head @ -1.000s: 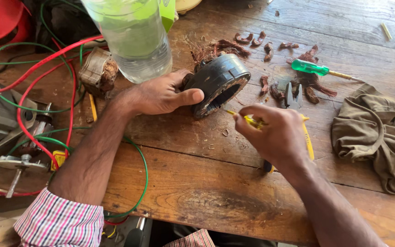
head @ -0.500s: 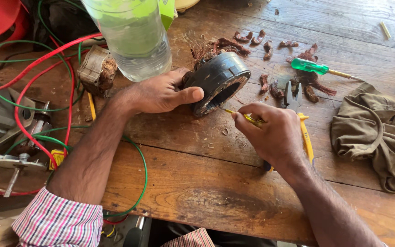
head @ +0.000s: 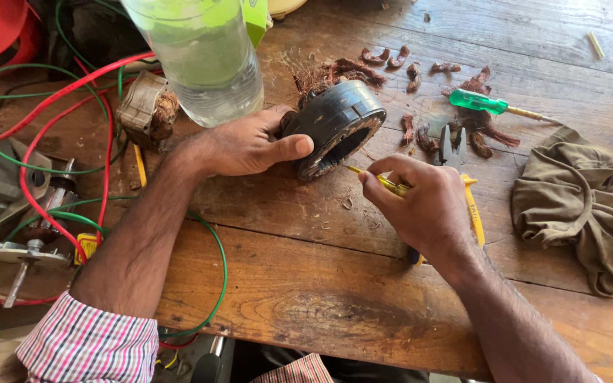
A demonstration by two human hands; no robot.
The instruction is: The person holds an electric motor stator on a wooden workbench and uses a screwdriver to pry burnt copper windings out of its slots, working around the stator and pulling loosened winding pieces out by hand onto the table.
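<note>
On the wooden table [head: 306, 298], left hand [head: 250, 145] gripping stator ring [head: 335, 124], right hand [head: 427, 209] clenching half-hidden yellow tool [head: 381, 182].

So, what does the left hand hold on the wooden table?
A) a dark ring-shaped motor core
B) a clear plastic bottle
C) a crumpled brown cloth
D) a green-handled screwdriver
A: the left hand grips the dark ring-shaped motor core, thumb across its rim, while the right hand points a thin yellow tool at its opening.

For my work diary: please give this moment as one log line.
left hand: holds dark ring-shaped motor stator | right hand: thin yellow tool at stator | surface: wooden table
</note>
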